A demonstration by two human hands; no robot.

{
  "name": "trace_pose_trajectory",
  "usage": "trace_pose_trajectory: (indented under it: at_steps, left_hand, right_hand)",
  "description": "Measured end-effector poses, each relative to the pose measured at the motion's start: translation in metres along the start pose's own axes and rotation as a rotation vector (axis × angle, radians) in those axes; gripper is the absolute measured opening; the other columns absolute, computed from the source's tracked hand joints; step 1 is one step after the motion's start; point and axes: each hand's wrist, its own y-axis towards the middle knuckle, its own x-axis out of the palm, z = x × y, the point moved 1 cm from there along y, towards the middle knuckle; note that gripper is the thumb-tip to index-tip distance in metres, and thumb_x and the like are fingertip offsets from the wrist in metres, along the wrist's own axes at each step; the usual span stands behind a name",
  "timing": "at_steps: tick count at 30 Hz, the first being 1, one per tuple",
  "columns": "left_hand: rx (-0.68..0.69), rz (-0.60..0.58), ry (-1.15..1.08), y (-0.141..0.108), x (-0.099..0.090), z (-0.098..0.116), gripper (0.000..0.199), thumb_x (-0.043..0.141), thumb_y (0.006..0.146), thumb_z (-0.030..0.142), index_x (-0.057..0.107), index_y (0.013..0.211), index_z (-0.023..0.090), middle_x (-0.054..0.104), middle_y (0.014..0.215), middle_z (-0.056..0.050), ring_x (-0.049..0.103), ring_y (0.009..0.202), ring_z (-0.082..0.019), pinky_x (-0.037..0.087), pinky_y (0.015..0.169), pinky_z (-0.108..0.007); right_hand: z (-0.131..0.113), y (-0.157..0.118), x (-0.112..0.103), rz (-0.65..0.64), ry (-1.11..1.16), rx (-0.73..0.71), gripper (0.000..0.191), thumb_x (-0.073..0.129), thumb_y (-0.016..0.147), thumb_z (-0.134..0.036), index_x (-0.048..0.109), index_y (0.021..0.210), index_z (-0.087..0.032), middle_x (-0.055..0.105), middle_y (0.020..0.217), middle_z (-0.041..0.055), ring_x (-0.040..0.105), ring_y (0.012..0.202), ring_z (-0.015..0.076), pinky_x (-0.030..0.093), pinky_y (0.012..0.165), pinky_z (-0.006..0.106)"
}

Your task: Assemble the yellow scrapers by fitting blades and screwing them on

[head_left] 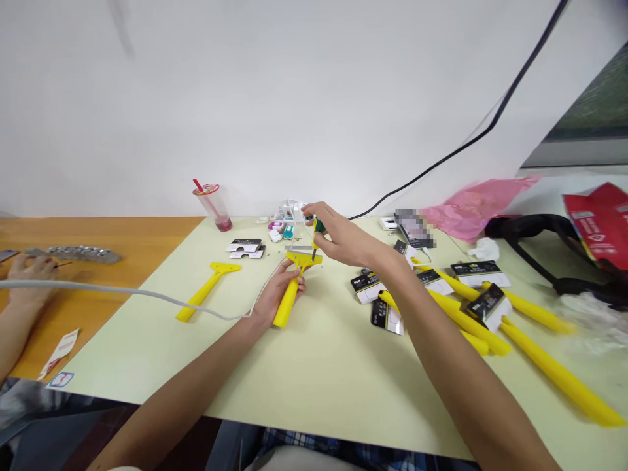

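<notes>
Scraper (286, 306) of yellow colour is seen in the head view, over the middle of the pale worktop (314, 376). The left hand (271, 296) is closed around its handle, just below the wide head. The right hand (336, 234) grips a screwdriver (319, 226), which points downward, and its tip is at the scraper's head. To the left, a second scraper (202, 292) lies flat; behind it are black-and-white cards (246, 246) and a tilted cup (217, 210) with a red straw. To the right, several more yellow scrapers (549, 366) lie among similar cards. At far left, another person's hand (33, 271) rests on an orange table (98, 281).
</notes>
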Motion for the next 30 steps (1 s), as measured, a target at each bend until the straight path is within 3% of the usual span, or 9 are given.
trace_pose_trajectory:
  at_steps: [2, 5, 7, 11, 13, 21, 24, 27, 30]
  left_hand:
    - [-0.008, -0.006, 0.002, -0.001, 0.000, 0.001, 0.061, 0.085, 0.079, 0.008, 0.058, 0.130, 0.026, 0.070, 0.132, -0.009, 0.061, 0.070, -0.005, 0.052, 0.069, -0.021]
    - [-0.011, -0.003, 0.005, -0.003, 0.000, 0.002, 0.063, 0.086, 0.079, 0.008, 0.057, 0.132, 0.026, 0.071, 0.129, -0.009, 0.062, 0.071, -0.005, 0.053, 0.069, -0.020]
    - [-0.017, 0.009, -0.008, -0.003, 0.000, 0.003, 0.064, 0.086, 0.079, 0.007, 0.057, 0.132, 0.026, 0.070, 0.129, -0.010, 0.062, 0.071, -0.006, 0.053, 0.069, -0.021]
    - [-0.022, 0.038, -0.038, -0.001, -0.001, 0.003, 0.063, 0.084, 0.079, 0.005, 0.056, 0.132, 0.027, 0.070, 0.127, -0.010, 0.062, 0.071, -0.006, 0.052, 0.068, -0.021]
    - [-0.019, 0.040, -0.049, 0.000, -0.002, 0.003, 0.063, 0.084, 0.079, 0.006, 0.056, 0.132, 0.027, 0.071, 0.127, -0.009, 0.062, 0.071, -0.006, 0.052, 0.069, -0.020]
    - [-0.034, 0.024, 0.007, -0.001, 0.000, -0.001, 0.059, 0.085, 0.081, 0.009, 0.060, 0.132, 0.027, 0.069, 0.132, -0.011, 0.062, 0.072, -0.005, 0.052, 0.071, -0.022]
    - [-0.044, 0.034, -0.020, -0.001, 0.001, -0.001, 0.060, 0.084, 0.081, 0.007, 0.059, 0.132, 0.027, 0.068, 0.134, -0.011, 0.061, 0.072, -0.006, 0.053, 0.072, -0.022]
    - [-0.049, 0.048, -0.058, 0.000, 0.000, 0.001, 0.059, 0.083, 0.081, 0.004, 0.059, 0.129, 0.027, 0.067, 0.134, -0.010, 0.061, 0.072, -0.005, 0.053, 0.071, -0.022]
    - [-0.050, 0.066, -0.080, 0.001, -0.001, 0.003, 0.058, 0.084, 0.080, 0.004, 0.058, 0.126, 0.028, 0.067, 0.129, -0.008, 0.060, 0.072, -0.005, 0.053, 0.071, -0.021]
  right_hand:
    - [0.000, 0.002, 0.000, 0.000, -0.004, -0.018, 0.031, 0.051, 0.103, -0.021, 0.060, 0.132, -0.025, 0.065, 0.142, 0.0133, 0.066, 0.111, 0.0264, 0.051, 0.094, 0.041]
    - [-0.003, 0.004, 0.000, -0.021, -0.118, 0.025, 0.010, 0.057, 0.106, -0.029, 0.065, 0.105, -0.023, 0.072, 0.108, 0.0095, 0.066, 0.093, 0.0255, 0.049, 0.085, 0.038]
    - [-0.003, 0.003, 0.000, -0.028, -0.196, 0.072, 0.019, 0.056, 0.109, -0.034, 0.063, 0.095, -0.023, 0.069, 0.096, 0.0086, 0.064, 0.086, 0.0256, 0.047, 0.082, 0.038]
    - [0.002, -0.001, -0.001, -0.049, -0.130, 0.084, 0.010, 0.055, 0.106, -0.029, 0.060, 0.113, -0.024, 0.066, 0.117, 0.0118, 0.063, 0.094, 0.0262, 0.048, 0.085, 0.039]
    - [0.005, -0.002, -0.001, -0.069, -0.073, 0.070, 0.019, 0.057, 0.100, -0.022, 0.057, 0.119, -0.024, 0.063, 0.128, 0.0130, 0.063, 0.098, 0.0259, 0.050, 0.086, 0.039]
    - [-0.002, 0.003, -0.002, -0.060, -0.084, 0.096, 0.007, 0.056, 0.107, -0.030, 0.059, 0.103, -0.025, 0.068, 0.102, 0.0079, 0.062, 0.090, 0.0260, 0.046, 0.081, 0.038]
    - [0.004, 0.001, -0.002, -0.073, -0.084, 0.123, 0.008, 0.055, 0.105, -0.024, 0.058, 0.112, -0.024, 0.065, 0.119, 0.0115, 0.062, 0.089, 0.0247, 0.048, 0.081, 0.038]
    - [0.011, 0.000, -0.003, -0.076, -0.009, 0.062, 0.028, 0.056, 0.099, -0.013, 0.057, 0.124, -0.025, 0.060, 0.139, 0.0138, 0.065, 0.100, 0.0249, 0.051, 0.086, 0.040]
    - [0.014, 0.003, -0.004, -0.043, 0.003, 0.034, 0.021, 0.059, 0.100, -0.016, 0.060, 0.119, -0.026, 0.068, 0.126, 0.0094, 0.066, 0.103, 0.0264, 0.051, 0.090, 0.041]
